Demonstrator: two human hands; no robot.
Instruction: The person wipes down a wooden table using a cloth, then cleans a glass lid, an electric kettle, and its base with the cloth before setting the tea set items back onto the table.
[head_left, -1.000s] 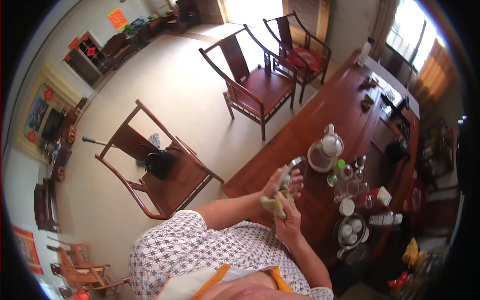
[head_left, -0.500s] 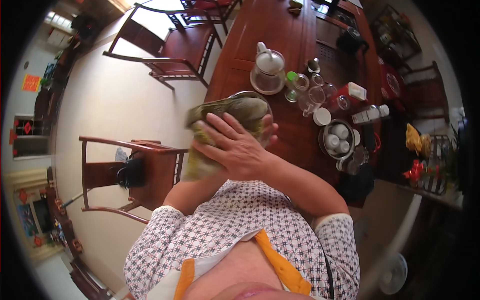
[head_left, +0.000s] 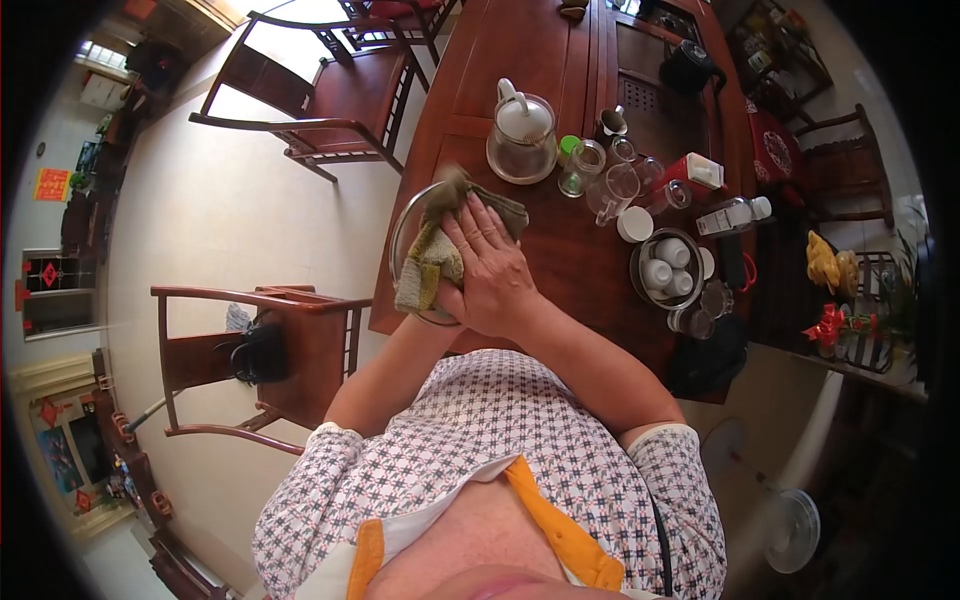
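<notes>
A round, shiny-rimmed metal dish (head_left: 399, 240) is held up above the table edge, tilted, with most of its face covered. Over it lies a folded olive-green and grey cloth (head_left: 432, 262), its top corner blurred. My right hand (head_left: 493, 275) presses flat on the cloth, fingers stretched across it. My left hand (head_left: 440, 318) supports the dish from below and behind; its fingers are mostly hidden by the cloth and dish. Close by on the table stands a glass pot with a white lid (head_left: 522, 140).
On the wooden table (head_left: 560, 270) stand glass jars (head_left: 582, 175), a glass pitcher (head_left: 613, 190), a metal bowl of white cups (head_left: 668, 268), a white bottle (head_left: 735, 216) and a black kettle (head_left: 688, 68). A wooden chair (head_left: 300, 350) carrying a black bag (head_left: 262, 352) stands at left.
The dish rim now shows on the left instead of at the upper right. My right hand and the cloth have shifted across it. The left fingers seen at the cloth's right edge are now hidden.
</notes>
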